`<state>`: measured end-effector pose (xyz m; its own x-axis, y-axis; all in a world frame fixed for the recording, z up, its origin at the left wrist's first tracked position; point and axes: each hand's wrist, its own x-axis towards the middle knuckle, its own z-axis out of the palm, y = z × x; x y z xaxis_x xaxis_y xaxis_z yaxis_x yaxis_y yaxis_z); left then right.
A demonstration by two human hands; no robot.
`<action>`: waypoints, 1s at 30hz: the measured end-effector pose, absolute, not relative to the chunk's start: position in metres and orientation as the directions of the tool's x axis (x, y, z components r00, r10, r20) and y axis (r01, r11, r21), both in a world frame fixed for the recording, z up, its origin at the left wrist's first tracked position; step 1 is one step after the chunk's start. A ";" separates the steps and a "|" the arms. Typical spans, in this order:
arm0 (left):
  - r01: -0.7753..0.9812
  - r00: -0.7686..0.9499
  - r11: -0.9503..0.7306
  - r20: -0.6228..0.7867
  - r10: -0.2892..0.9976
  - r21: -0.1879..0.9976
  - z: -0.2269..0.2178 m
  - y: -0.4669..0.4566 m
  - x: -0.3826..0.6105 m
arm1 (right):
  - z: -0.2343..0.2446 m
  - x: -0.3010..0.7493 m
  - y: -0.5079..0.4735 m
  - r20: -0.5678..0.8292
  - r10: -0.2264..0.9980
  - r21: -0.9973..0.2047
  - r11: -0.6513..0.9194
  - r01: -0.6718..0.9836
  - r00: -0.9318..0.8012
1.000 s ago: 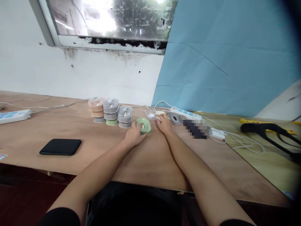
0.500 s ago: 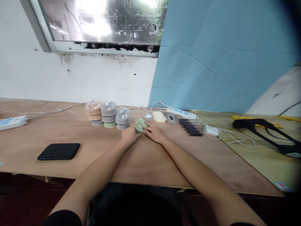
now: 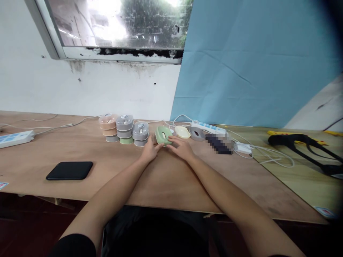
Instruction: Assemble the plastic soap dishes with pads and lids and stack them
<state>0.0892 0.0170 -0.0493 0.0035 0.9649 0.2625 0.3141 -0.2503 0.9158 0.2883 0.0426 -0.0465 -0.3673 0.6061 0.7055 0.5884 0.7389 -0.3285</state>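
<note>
A green oval soap box [image 3: 164, 136], with a pale slot in its middle, is tipped up toward me between my hands. My left hand [image 3: 150, 148] grips its lower left edge, thumb at the near rim. At its right side my right hand [image 3: 182, 147] has its fingers curled over the edge. Just left of my left hand stand stacked soap boxes with clear lids: a short grey stack [image 3: 140, 133], a grey and green stack [image 3: 125, 129] and a peach and grey stack [image 3: 108, 127]. Behind the green box a clear lid [image 3: 172, 129] is partly hidden.
A cream oval piece [image 3: 182, 132] and a grey oval piece [image 3: 197, 134] lie right of my hands. Beyond them are a power strip [image 3: 209, 127], a blurred dark item [image 3: 218, 144], a white adapter [image 3: 243, 147] with cables and a black strap [image 3: 302, 150]. A black phone [image 3: 69, 170] lies front left.
The green soap box has gone from lying nearly flat to tilted up, and it has shifted slightly right and away from me. Both hands have moved along with it.
</note>
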 end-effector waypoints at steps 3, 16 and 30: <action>0.095 0.006 -0.158 0.158 0.987 0.983 -0.048 0.020 0.093 | -0.047 0.287 0.042 0.740 0.581 -0.323 0.749 0.579 -0.339; 0.019 0.108 -0.387 0.383 0.918 0.922 -0.039 0.013 0.094 | -0.046 0.283 0.037 0.741 0.562 -0.281 0.756 0.591 -0.367; 0.206 0.119 -0.509 0.495 0.861 0.836 -0.038 0.014 0.090 | -0.043 0.280 0.035 0.735 0.545 -0.247 0.769 0.590 -0.403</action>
<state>0.0900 0.0137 -0.0381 0.1187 0.8609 0.4947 0.2063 -0.5087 0.8359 0.2796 0.0346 -0.0432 -0.4033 0.5454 0.7348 0.5903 0.7686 -0.2466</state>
